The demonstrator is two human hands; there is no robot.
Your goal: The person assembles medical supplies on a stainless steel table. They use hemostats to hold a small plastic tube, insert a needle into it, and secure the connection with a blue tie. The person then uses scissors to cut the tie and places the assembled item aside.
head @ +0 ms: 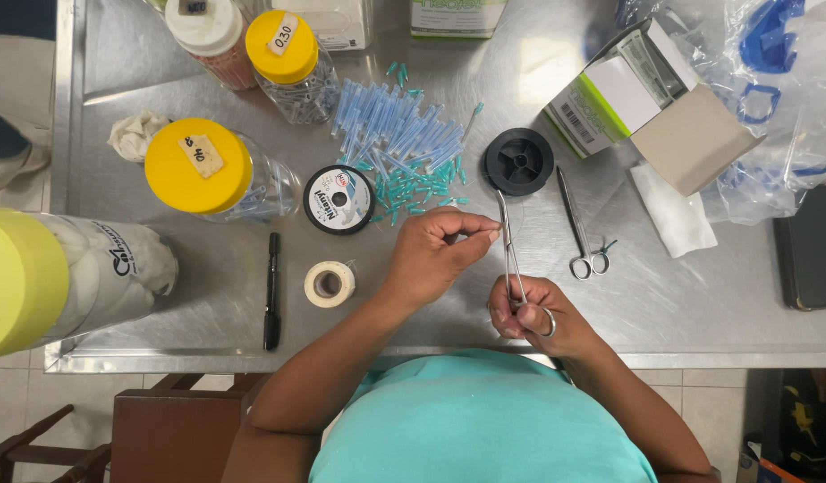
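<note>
Pinching something too fine to make out, left hand [435, 255] with thumb and fingertips pressed together, above steel table [699, 304]. Closed through finger rings of slim steel needle holder [511, 255], right hand [533, 313], tips up beside left fingertips. Likely stiff, light, slippery metal; best gripped by rings. Nearby: black spool [518, 161], scissors [581, 228], blue-capped needles [404, 139].

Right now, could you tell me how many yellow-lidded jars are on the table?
3: one at the back, one lying left of the thread spool, and a large one at the left edge, partly cut off. Others may sit out of frame.
</note>
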